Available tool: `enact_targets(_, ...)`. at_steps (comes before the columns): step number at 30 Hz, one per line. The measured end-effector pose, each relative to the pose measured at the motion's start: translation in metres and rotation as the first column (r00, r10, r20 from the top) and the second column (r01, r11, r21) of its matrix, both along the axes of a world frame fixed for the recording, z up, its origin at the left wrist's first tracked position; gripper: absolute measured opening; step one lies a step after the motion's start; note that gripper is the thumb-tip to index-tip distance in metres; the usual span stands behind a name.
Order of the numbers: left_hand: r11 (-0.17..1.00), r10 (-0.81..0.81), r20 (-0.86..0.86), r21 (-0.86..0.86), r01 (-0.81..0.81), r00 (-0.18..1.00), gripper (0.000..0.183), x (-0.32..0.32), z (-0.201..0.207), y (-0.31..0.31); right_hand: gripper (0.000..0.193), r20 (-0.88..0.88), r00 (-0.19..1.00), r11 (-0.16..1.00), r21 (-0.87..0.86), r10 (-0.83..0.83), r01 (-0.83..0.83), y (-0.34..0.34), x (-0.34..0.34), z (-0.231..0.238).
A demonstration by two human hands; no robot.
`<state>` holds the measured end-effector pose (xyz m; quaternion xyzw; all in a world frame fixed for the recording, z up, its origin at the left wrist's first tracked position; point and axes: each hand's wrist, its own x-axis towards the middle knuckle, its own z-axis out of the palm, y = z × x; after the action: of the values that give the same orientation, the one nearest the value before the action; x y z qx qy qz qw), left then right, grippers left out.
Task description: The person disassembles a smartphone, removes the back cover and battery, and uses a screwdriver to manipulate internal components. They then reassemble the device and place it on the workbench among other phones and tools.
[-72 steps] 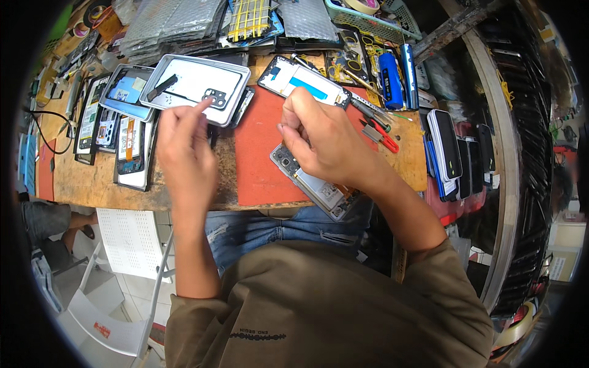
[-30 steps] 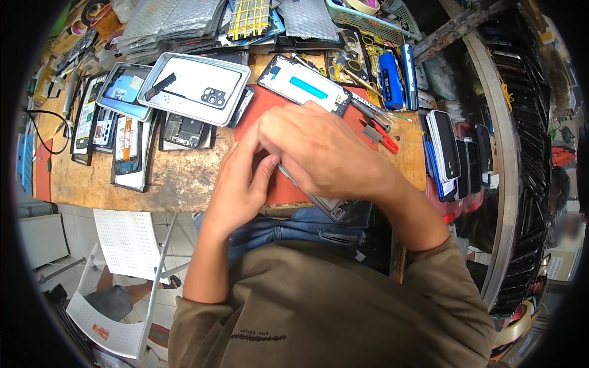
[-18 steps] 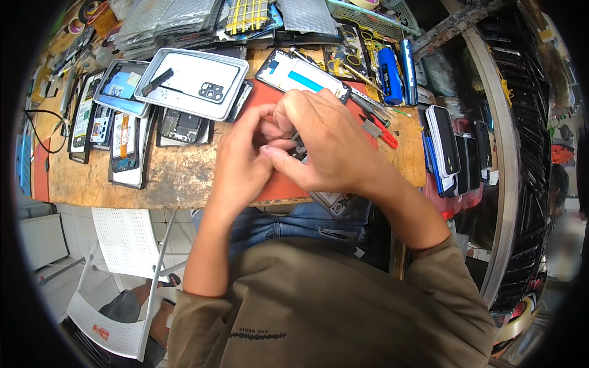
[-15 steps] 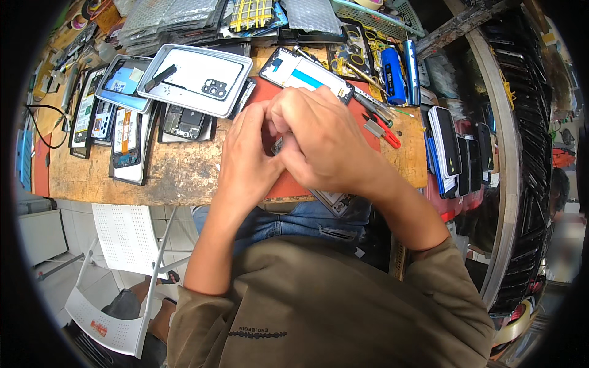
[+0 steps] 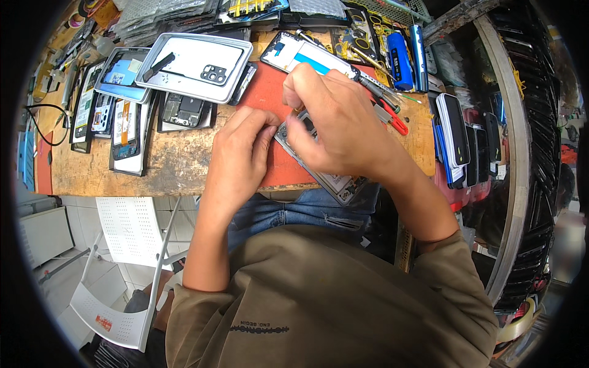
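Observation:
An opened phone (image 5: pixel 332 183) lies aslant over the front edge of the red mat, its inner parts facing up. The fingers of my left hand (image 5: pixel 240 147) are pinched together at its upper left corner. Over the phone's upper part is my right hand (image 5: pixel 340 126), with thumb and forefinger curled close. Something small and brownish shows between those fingers, too little of it to name. The right hand hides much of the phone's middle.
A phone back cover (image 5: pixel 184 70) tops a group of opened phones at left. Beyond my hands lies another phone frame (image 5: pixel 310 58). Red-handled pliers (image 5: pixel 396 118), screwdrivers and a blue cylinder (image 5: pixel 400 64) sit at right. Below left stands a white folding chair (image 5: pixel 130 230).
My hands, earlier close together, have come apart, the left one moving down and left. The opened phone shows more between them. The whole view has shifted slightly.

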<state>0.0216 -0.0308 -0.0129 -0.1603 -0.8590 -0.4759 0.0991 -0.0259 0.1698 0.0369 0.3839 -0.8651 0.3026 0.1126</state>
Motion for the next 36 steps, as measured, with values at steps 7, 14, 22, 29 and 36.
enact_targets(7,0.999,-0.015,-0.021,-0.045,0.014,1.0,0.007,-0.001,0.003,0.001,0.031,0.066,0.998,0.999,-0.034,0.024,-0.022,0.002,-0.003,0.0)
enact_targets(14,0.998,-0.005,-0.007,-0.065,0.004,1.0,0.01,-0.004,0.006,0.004,0.025,0.155,0.986,0.966,-0.259,0.067,-0.025,-0.001,-0.003,-0.005)
enact_targets(22,0.993,0.101,-0.074,-0.049,-0.104,0.992,0.009,-0.004,0.008,0.004,0.021,0.103,0.994,0.965,-0.252,-0.046,0.071,0.014,-0.011,-0.007)
enact_targets(29,0.796,0.413,-0.38,-0.291,-0.53,0.828,0.02,-0.034,0.018,-0.064,0.021,0.101,0.994,0.972,-0.228,-0.029,0.052,0.011,-0.012,-0.013)
enact_targets(36,0.75,0.412,-0.543,-0.255,-0.611,0.732,0.023,-0.048,0.025,-0.078,0.022,0.199,0.98,0.989,-0.144,-0.003,0.032,0.014,-0.01,-0.006)
